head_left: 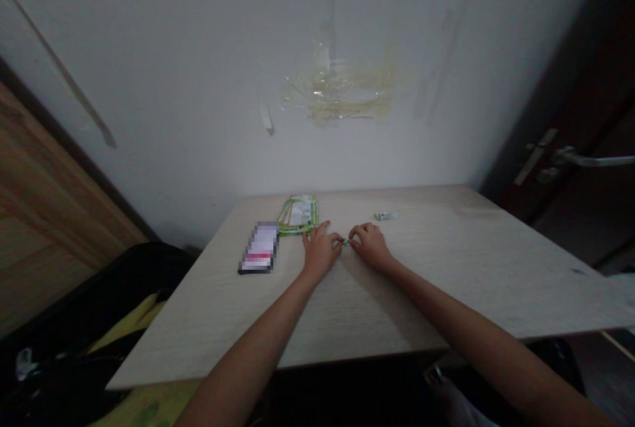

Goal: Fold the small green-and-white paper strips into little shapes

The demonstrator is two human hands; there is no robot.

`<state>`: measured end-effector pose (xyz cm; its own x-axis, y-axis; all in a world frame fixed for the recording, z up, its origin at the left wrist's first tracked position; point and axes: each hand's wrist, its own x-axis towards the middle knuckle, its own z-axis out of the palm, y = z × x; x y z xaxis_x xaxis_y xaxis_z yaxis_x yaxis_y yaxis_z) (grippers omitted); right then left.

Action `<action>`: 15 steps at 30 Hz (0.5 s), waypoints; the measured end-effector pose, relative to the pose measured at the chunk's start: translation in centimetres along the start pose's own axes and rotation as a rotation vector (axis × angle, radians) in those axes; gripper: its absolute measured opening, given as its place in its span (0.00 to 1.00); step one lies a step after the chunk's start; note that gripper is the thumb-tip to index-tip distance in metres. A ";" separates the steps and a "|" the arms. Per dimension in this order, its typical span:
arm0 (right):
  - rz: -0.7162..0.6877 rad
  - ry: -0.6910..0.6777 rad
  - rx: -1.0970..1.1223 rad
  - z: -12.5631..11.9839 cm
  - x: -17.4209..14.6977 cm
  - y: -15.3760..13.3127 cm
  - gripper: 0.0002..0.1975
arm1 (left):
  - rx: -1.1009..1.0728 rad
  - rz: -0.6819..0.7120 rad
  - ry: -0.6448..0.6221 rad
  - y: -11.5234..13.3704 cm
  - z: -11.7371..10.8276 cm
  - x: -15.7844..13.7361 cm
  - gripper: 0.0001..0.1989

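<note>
Between my two hands, low over the table, is a small green-and-white piece of packet (346,242). My left hand (321,248) pinches its left end with thumb and finger, the other fingers spread. On the other side, my right hand (371,245) pinches the right end, fingers curled. A stack of flat green-and-white printed packets (300,212) lies just beyond my left hand. Farther back on the right rests a narrow folded green-and-white packet strip (386,216), apart from both hands.
A phone (260,248) with a lit, blurred screen lies on the pale wooden table (208,321), left of the packets. Behind stands a wall (198,116) with peeling clear tape (347,96). A dark door with a metal handle (595,160) is at the right.
</note>
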<state>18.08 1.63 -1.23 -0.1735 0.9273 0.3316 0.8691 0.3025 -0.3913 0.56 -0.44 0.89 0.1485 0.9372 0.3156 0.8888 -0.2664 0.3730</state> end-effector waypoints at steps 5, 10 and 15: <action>-0.009 -0.020 0.024 0.0 0.1 0.3 0.09 | -0.007 -0.005 -0.020 -0.1 0.0 0.0 0.09; 0.015 -0.014 0.043 -0.1 0.3 0.4 0.09 | -0.033 -0.010 -0.038 -0.4 0.1 0.5 0.09; 0.022 -0.017 0.065 -0.2 0.2 0.2 0.09 | -0.051 -0.032 -0.058 -0.5 0.2 0.7 0.09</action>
<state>18.36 1.80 -1.07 -0.1631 0.9372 0.3082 0.8408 0.2954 -0.4536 0.31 0.42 0.73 0.1465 0.9564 0.2525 0.8702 -0.2460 0.4269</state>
